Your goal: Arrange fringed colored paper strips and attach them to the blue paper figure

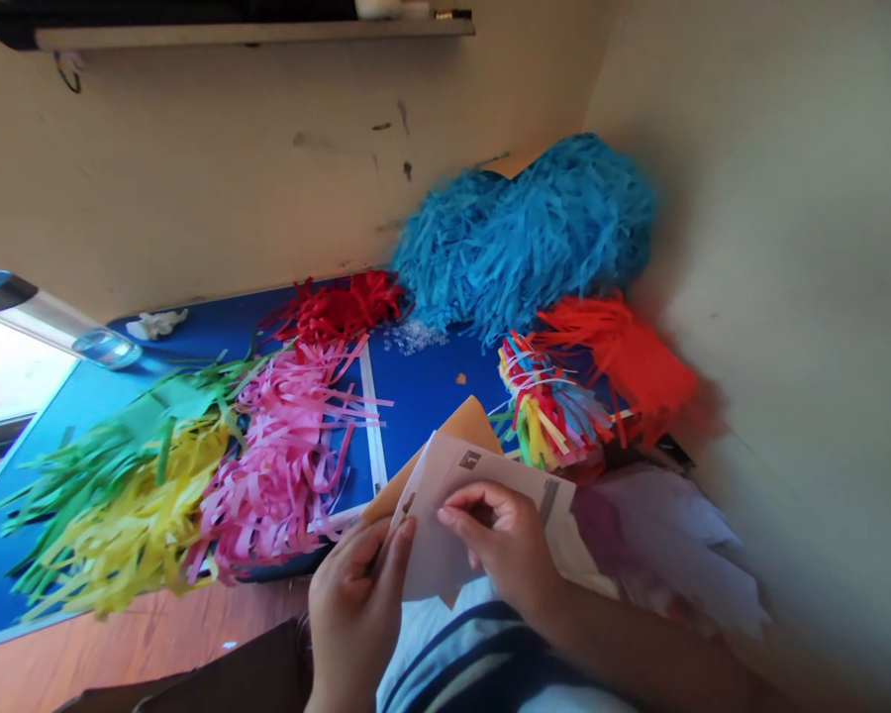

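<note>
My left hand (363,584) is closed on the left edge of a printed white paper (445,535), thumb on top. Behind that sheet juts a piece of orange-tan card or paper (464,426), held along with it. A small dark mark or bit shows on the sheet by my left thumb; I cannot make out what it is. Over the sheet's right half hovers my right hand (505,540), thumb and forefinger pinched together. What that pinch holds, if anything, is too small to see.
A blue folding table (408,436) bears fringed paper: green (155,406), yellow (141,505), pink (282,446), red (348,302), light blue (527,243), orange-red (631,366) and a multicoloured bundle (542,406). A clear bottle (59,322) leans at left; small clear bits (416,337) lie mid-table.
</note>
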A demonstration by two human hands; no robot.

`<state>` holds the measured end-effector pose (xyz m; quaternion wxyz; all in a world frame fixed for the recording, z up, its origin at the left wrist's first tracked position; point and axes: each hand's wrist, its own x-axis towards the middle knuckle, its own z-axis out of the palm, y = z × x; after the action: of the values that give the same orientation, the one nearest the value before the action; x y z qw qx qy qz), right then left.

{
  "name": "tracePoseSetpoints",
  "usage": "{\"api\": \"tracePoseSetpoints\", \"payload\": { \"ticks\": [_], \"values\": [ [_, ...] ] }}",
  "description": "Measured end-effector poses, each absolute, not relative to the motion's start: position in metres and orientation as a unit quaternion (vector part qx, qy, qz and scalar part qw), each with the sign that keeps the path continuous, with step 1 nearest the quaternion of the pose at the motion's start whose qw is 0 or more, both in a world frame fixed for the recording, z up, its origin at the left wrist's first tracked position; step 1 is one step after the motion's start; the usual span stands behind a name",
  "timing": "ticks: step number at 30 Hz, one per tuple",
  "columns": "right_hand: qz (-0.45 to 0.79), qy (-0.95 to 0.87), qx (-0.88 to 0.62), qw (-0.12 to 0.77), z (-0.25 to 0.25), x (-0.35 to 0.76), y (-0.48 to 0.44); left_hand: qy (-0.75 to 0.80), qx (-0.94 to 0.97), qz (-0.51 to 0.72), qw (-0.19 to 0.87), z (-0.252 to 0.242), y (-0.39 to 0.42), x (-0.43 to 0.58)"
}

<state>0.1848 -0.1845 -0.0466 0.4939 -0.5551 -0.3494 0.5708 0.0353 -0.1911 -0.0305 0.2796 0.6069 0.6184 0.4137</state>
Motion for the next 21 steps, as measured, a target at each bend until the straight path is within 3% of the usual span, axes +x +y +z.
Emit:
{"api": "tracePoseSetpoints", "payload": {
  "ticks": [12, 21],
  "values": [
    [0.619, -0.313, -0.494, 0.524, -0.0548, 0.1823, -0.1907, 0.617, 0.61, 0.415, 0.274, -0.033, -0.1913, 0.0333],
    [0.58, -0.332, -0.54, 0.512, -0.0492, 0.1807, -0.1884, 0.611, 0.628, 0.406, 0.26, -0.031, -0.1927, 0.0366]
  ]
}}
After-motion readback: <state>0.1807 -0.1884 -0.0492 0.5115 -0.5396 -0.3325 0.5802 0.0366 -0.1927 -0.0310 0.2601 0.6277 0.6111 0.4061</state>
